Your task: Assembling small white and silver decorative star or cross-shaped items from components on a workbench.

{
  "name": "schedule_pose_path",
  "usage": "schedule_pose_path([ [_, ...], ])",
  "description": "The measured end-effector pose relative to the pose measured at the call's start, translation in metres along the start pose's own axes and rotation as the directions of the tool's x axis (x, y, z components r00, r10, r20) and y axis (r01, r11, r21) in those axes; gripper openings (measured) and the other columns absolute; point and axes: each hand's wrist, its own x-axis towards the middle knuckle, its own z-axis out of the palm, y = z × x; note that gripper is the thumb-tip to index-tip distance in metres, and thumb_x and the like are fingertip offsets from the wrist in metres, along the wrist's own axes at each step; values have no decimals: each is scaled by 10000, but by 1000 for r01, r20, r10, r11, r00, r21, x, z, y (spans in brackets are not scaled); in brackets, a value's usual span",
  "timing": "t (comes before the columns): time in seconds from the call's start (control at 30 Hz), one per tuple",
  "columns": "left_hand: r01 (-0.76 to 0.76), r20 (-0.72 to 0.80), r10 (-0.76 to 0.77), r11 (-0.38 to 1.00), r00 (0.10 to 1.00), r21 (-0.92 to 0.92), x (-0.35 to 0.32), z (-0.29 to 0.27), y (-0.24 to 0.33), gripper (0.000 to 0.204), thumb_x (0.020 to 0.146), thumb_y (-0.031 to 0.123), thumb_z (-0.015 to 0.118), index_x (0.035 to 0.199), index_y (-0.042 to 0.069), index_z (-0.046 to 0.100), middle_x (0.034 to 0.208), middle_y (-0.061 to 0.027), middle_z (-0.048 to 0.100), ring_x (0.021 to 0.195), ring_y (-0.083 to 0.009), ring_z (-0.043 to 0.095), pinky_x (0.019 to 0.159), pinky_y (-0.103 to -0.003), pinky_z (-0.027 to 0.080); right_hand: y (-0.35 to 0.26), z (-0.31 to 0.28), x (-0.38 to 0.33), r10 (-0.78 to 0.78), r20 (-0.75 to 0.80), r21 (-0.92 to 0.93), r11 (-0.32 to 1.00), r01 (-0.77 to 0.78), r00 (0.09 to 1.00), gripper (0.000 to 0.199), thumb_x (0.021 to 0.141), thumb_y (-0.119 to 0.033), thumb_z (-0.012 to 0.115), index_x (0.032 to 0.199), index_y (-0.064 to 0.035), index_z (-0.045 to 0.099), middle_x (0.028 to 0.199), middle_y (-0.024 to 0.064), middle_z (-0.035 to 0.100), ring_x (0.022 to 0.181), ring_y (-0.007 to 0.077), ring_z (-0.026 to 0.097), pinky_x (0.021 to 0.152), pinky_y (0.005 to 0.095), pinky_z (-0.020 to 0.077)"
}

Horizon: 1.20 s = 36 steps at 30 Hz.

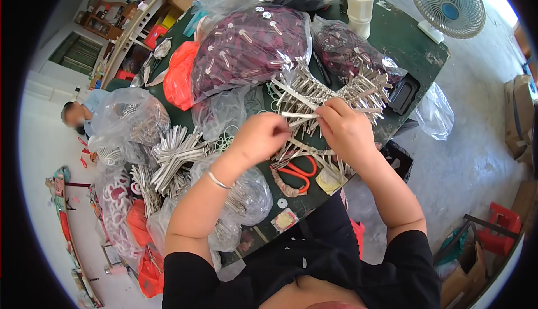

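Two hands meet over a green table [409, 40], both pinched on one pale flat strip [300, 115] that lies level between them. Left hand [262, 136] has its fingers curled tight round one end, right hand [344, 127] grips the other, fingertips closed. Just behind sits a heap of the same strips [336, 87]. Orange-handled scissors [300, 175] lie right under the wrists. Further back: a clear bag of dark red pieces [249, 48], a white bottle [360, 3], a small fan [448, 3].
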Motion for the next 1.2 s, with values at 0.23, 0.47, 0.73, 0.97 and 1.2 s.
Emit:
schedule_pose_path([
  [0.23,44,-290,-262,807,920,-589,26,-13,-26,258,860,118,673,1097,15,654,799,66,564,717,-19,485,630,-168,398,6,19,-10,6,-102,-71,997,-14,995,155,727,-24,629,876,-59,606,869,49,560,628,221,607,541,327,493],
  [0.47,20,-283,-306,711,909,-703,52,-2,-12,230,862,130,673,1057,7,673,793,51,585,674,-13,460,585,-170,349,10,23,-12,-13,-136,-80,997,2,991,199,708,-16,631,899,-66,611,904,46,575,643,210,618,546,327,491],
  [0.73,-49,-373,-245,777,895,-627,58,0,-13,150,863,88,648,989,6,651,810,30,615,680,-22,484,597,-178,369,8,23,-17,34,-32,-172,984,-39,999,145,763,-33,643,899,-74,611,927,50,580,670,226,621,572,338,503],
  [0.97,-91,-336,-236,681,912,-726,28,-16,5,127,856,66,636,966,4,639,792,33,598,670,-18,478,602,-170,377,6,8,-13,-4,-76,-69,998,-1,997,170,734,-30,624,902,-49,604,925,75,597,707,235,640,597,337,503],
  [1.2,-237,-275,-253,170,928,-956,-7,-40,21,201,917,87,530,1090,1,584,871,7,572,787,-89,513,708,-223,410,-26,-44,-5,110,-108,345,936,-66,988,166,751,6,664,908,-30,623,939,85,632,719,258,644,589,337,520],
])
